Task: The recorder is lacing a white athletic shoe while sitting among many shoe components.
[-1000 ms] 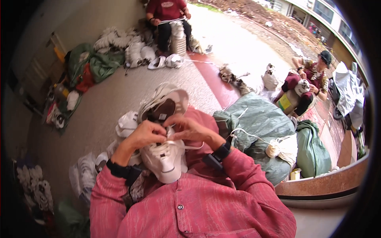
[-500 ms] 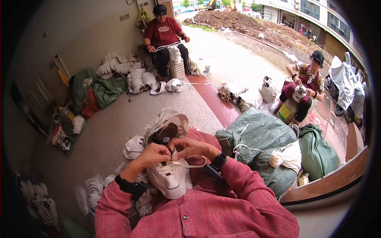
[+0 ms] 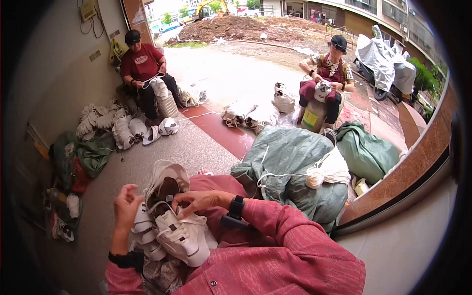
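Note:
A white lace-up sneaker [image 3: 184, 238] rests on my lap, toe toward me, its upper part open with a brown lining and a small pale label inside. Over its eyelets, the fingers of my right hand [image 3: 196, 200] are pinched together on a white shoelace [image 3: 173, 212]. My left hand [image 3: 127, 205] is raised beside the shoe on the left, fingers curled and thumb near the index finger. What those fingers hold, if anything, is too small to make out. More white shoes [image 3: 143, 227] are stacked against the sneaker's left side.
A green sack [image 3: 282, 157] with a bundle of white laces [image 3: 328, 169] lies to my right. Two people [image 3: 147, 69] [image 3: 327, 81] sit farther off, handling shoes and laces. Shoe piles [image 3: 101, 118] line the left wall. A doorframe edge [image 3: 393, 191] curves at right.
My left hand has left the eyelets and moved out to the left, while my right hand stays at the laces. The view has turned to the right.

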### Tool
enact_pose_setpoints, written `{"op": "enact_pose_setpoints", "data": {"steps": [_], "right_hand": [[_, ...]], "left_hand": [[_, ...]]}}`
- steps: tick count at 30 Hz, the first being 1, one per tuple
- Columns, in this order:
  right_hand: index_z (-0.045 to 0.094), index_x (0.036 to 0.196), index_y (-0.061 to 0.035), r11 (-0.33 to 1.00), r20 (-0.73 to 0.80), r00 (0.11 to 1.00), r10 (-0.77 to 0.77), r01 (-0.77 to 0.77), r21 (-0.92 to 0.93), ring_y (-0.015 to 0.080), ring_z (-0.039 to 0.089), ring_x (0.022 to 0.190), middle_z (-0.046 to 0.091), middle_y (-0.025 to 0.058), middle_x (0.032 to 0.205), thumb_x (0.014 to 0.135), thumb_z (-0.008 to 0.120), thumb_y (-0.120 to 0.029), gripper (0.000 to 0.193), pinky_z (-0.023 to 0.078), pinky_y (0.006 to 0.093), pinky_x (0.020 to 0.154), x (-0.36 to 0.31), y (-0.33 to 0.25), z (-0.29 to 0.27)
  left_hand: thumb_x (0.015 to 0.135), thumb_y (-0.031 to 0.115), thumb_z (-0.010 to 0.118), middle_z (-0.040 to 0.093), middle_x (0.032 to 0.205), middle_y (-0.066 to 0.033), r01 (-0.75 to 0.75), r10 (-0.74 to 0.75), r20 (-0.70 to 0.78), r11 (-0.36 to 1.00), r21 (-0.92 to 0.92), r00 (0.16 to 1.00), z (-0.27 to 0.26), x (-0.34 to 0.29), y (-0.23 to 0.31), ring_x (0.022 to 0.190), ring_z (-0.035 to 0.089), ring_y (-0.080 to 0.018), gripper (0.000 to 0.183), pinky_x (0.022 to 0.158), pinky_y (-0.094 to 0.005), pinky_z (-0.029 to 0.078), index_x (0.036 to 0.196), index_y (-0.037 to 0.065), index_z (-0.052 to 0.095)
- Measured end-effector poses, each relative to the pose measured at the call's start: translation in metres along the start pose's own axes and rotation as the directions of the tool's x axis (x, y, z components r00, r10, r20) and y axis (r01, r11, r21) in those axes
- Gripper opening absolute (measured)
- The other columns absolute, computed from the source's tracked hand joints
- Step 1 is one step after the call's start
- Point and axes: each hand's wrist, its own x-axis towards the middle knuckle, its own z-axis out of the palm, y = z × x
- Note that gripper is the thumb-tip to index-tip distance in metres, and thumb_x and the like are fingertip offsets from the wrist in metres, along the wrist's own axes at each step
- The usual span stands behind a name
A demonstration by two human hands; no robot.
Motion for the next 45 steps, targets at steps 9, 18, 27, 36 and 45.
{"op": "enact_pose_setpoints", "data": {"steps": [9, 18, 27, 36, 45], "right_hand": [[0.062, 0.105, -0.0088, 0.997, -0.012, 1.0, 0.023, -0.022, 0.074, 0.0097, 0.052, 0.09, 0.059, -0.0016, 0.095, 0.081, 0.074, -0.032, 0.036, 0.04, 0.0252, 0.077, -0.004, 0.006, -0.006], [0.061, 0.104, -0.0053, 0.976, -0.011, 0.999, -0.048, 0.05, 0.21, 0.009, 0.051, 0.099, 0.057, -0.0011, 0.101, 0.085, 0.07, -0.018, 0.024, 0.039, 0.0256, 0.087, 0.006, 0.027, -0.001], [0.059, 0.101, -0.0073, 0.89, 0.059, 0.995, 0.081, -0.099, 0.444, 0.0064, 0.052, 0.094, 0.057, -0.0041, 0.098, 0.088, 0.069, -0.013, 0.017, 0.039, 0.0221, 0.085, -0.004, 0.016, 0.007], [0.058, 0.107, -0.0064, 0.891, 0.111, 0.986, 0.124, -0.16, 0.426, 0.0061, 0.055, 0.094, 0.06, -0.0027, 0.101, 0.092, 0.065, -0.012, 0.018, 0.043, 0.022, 0.084, 0.002, 0.008, -0.009], [0.057, 0.111, -0.0061, 0.899, 0.09, 0.993, 0.08, -0.111, 0.424, 0.0049, 0.051, 0.1, 0.057, -0.0038, 0.106, 0.093, 0.065, -0.016, 0.022, 0.042, 0.0215, 0.088, -0.002, 0.014, -0.005]], "left_hand": [[0.079, 0.004, 0.071, 0.06, 0.091, -0.0036, 0.001, 0.209, 0.521, 0.927, -0.375, 0.827, 0.044, -0.042, 0.028, 0.087, 0.057, -0.0123, 0.02, 0.082, -0.0266, 0.047, 0.097, 0.003, 0.062], [0.08, 0.015, 0.073, 0.063, 0.096, -0.0057, -0.032, 0.237, 0.652, 0.95, -0.311, 0.72, 0.046, -0.032, 0.012, 0.096, 0.056, -0.0185, 0.02, 0.086, -0.0313, 0.044, 0.096, 0.004, 0.069], [0.082, 0.017, 0.073, 0.058, 0.093, -0.0042, 0.133, 0.215, 0.741, 0.915, -0.38, 0.636, 0.047, -0.032, 0.013, 0.091, 0.056, -0.015, 0.019, 0.081, -0.0281, 0.044, 0.096, 0.004, 0.071], [0.078, 0.016, 0.072, 0.053, 0.085, -0.0063, -0.075, 0.258, 0.759, 0.961, -0.267, 0.598, 0.054, -0.007, 0.018, 0.081, 0.053, -0.0172, 0.017, 0.073, -0.0288, 0.043, 0.082, 0.002, 0.063], [0.077, 0.013, 0.07, 0.057, 0.087, -0.0077, -0.122, 0.203, 0.624, 0.978, -0.17, 0.754, 0.028, 0.007, 0.021, 0.084, 0.058, -0.0206, 0.012, 0.076, -0.0313, 0.047, 0.08, 0.002, 0.065]]}}
